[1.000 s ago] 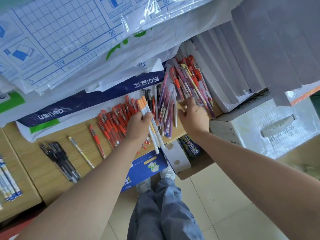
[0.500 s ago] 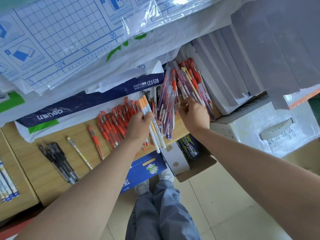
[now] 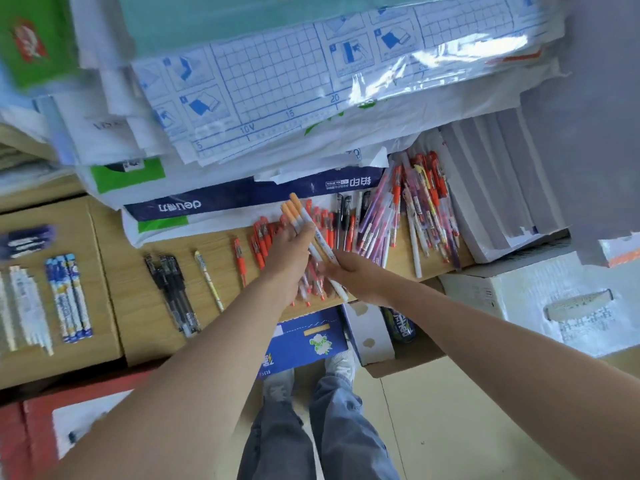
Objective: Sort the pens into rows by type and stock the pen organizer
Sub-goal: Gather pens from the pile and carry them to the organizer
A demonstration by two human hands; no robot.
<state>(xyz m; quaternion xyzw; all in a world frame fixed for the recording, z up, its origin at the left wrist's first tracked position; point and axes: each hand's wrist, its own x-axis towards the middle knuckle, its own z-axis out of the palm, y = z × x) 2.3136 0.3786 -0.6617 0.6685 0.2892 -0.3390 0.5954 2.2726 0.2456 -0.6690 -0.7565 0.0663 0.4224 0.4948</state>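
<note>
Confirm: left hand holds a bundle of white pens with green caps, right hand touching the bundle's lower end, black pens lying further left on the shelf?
Not quite. The head view shows the caps are orange, not green. The rest stands: the left hand holds the white pens, the right hand meets their lower end, and the black pens lie further left on the shelf.
</note>
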